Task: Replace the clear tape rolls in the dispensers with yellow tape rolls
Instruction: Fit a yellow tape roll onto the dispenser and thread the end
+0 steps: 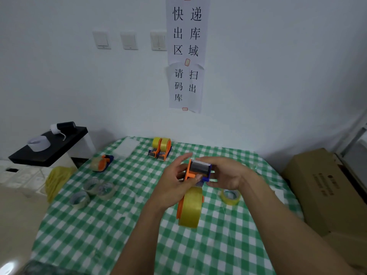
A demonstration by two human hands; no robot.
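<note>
Left hand and right hand both clamp the dispenser; feed yellow roll tape flat toward the blade.

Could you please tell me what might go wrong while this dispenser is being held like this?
The serrated blade sits right beside the fingertips of the right hand, so a slip could nick them. The left hand grips the dispenser only at its head too, leaving the yellow roll hanging unsupported; it might swing or work loose.

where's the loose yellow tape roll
In the head view, the loose yellow tape roll lies flat on the checked tablecloth, right of centre, just beneath the right hand and right of the held dispenser.
</note>
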